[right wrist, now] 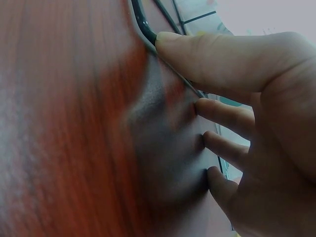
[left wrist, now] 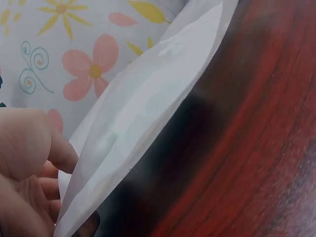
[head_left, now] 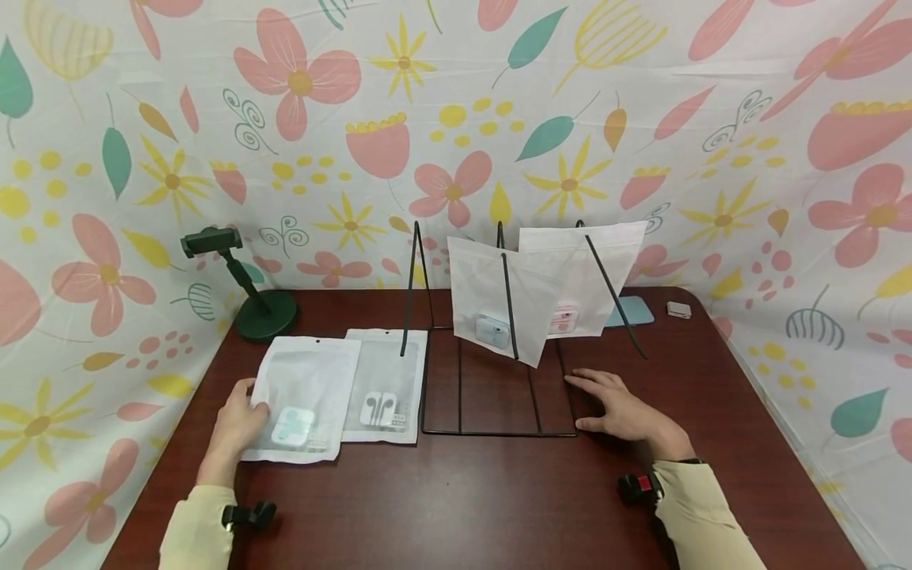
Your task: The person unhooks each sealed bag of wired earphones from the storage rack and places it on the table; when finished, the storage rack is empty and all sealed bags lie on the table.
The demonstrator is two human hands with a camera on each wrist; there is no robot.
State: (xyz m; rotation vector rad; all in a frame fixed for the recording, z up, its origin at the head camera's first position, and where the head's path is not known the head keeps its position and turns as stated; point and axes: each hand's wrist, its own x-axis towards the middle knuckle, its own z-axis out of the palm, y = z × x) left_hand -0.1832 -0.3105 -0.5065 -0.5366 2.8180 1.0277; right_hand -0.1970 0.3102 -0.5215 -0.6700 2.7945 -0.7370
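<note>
Fingers of the left hand [head_left: 237,421] pinch a pouch [head_left: 308,384] at the frame's left; it looks light, limp and slick, best held by its edge. Right of centre, the right hand [head_left: 621,409], unclenched, touches a rack [head_left: 499,433].

A booth-like work space, judging by the floral sheeting [head_left: 456,103] standing around a wood-grain table [head_left: 442,507].

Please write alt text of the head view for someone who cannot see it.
A person's left hand grips a white pouch, overlapping a second pouch, at a brown table; the right hand touches a black wire rack where two more pouches hang.
</note>
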